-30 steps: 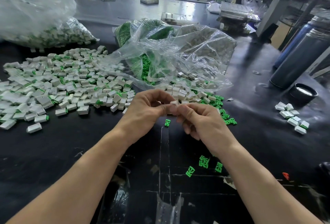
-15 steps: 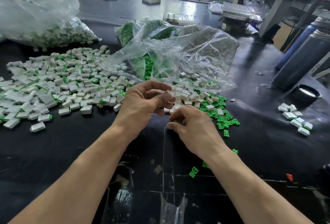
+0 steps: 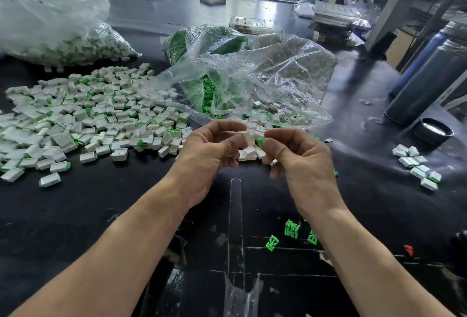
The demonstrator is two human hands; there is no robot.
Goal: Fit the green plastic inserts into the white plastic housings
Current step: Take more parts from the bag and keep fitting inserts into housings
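Note:
My left hand (image 3: 211,151) pinches a small white plastic housing (image 3: 243,136) between thumb and fingers, raised above the black table. A short gap to its right, my right hand (image 3: 300,162) pinches a green plastic insert (image 3: 260,141) at its fingertips, pointed toward the housing. Behind the hands lies a pile of loose white housings (image 3: 252,151). Three loose green inserts (image 3: 292,228) lie on the table near my right forearm.
A wide spread of housings with green inserts (image 3: 83,124) covers the left of the table. Clear plastic bags (image 3: 240,76) of green and white parts lie behind. A small group of housings (image 3: 417,165), a dark cap (image 3: 433,131) and cylinders (image 3: 427,84) stand right.
My right hand went down to the table and came back up with a green insert. Both hands have risen and now hold their parts slightly apart.

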